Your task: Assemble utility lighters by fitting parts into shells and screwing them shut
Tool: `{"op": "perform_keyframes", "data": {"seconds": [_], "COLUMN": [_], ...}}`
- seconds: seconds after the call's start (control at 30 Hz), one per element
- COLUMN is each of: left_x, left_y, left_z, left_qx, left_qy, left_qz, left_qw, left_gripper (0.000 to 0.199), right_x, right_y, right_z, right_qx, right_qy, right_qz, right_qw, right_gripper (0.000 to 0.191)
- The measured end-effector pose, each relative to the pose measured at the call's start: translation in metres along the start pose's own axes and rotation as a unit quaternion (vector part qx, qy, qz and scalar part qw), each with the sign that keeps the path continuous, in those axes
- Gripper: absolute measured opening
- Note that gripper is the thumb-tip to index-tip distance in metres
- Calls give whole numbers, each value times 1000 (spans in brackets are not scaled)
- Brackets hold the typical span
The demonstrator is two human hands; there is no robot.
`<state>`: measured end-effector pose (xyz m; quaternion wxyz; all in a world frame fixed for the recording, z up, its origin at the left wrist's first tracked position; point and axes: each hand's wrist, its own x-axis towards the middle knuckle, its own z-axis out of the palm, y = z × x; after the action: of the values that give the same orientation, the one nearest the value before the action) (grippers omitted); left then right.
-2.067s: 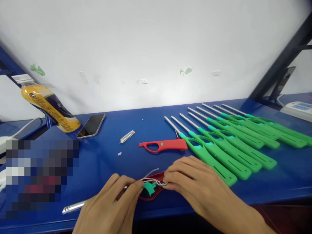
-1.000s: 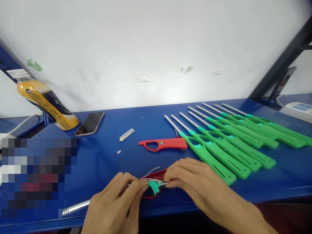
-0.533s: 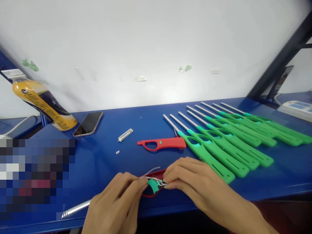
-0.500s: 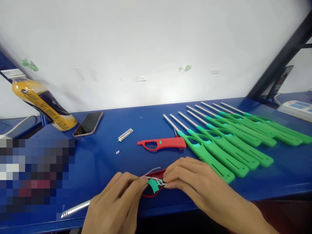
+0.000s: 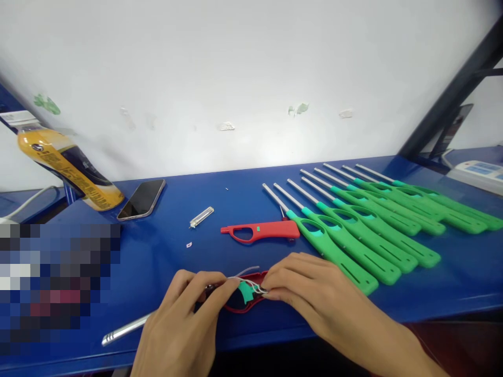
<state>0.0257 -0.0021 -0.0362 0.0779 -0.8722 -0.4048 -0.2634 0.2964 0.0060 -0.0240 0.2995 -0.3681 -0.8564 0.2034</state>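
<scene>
An opened red lighter casing (image 5: 240, 309) lies at the table's front edge, with a teal trigger (image 5: 247, 292) and thin white wires (image 5: 251, 283) inside. My left hand (image 5: 188, 314) is closed around the casing's left part, thumb and fingers pressed at the wires. A silver tube (image 5: 126, 330) sticks out to the left from under it. My right hand (image 5: 310, 288) pinches at the casing's right part, by the wire ends; its fingertips hide what lies beneath them. Just beyond sits a red casing half (image 5: 275, 229) with a small teal spot.
Several green lighters (image 5: 353, 262) with silver tubes lie in a row at the right. A clear part (image 5: 201, 217), a phone (image 5: 142, 199) and a tilted yellow bottle (image 5: 70, 162) are at the left. A white device (image 5: 477, 175) is far right.
My left hand has shifted slightly, its fingers spreading a little off the casing's left part. The silver tube and the casing have tilted a little. My right hand has barely moved.
</scene>
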Motion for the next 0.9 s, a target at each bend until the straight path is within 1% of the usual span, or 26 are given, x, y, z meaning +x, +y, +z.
{"op": "perform_keyframes", "data": {"seconds": [0.23,0.47,0.6,0.77,0.9], "left_x": [8,9,9,10,9], "left_y": [-2,-1,-1,-1,-1], "left_z": [1,2,2,2,0], "left_qx": [-19,-31,-30,-36,-34], "left_qy": [26,10,19,6,9], "left_qz": [0,-1,-5,-3,4], "left_qw": [999,999,999,999,999], "left_gripper": [39,35,34,33,32], "right_x": [0,-1,-2,-1,0], "right_y": [1,1,1,0,-1], "right_z": [0,1,1,2,1], "right_qx": [-13,-23,-34,-29,-26], "right_qy": [0,-4,3,5,2], "right_qz": [4,6,0,10,14], "right_qw": [1000,1000,999,1000,1000], "right_gripper": [20,20,21,20,22]}}
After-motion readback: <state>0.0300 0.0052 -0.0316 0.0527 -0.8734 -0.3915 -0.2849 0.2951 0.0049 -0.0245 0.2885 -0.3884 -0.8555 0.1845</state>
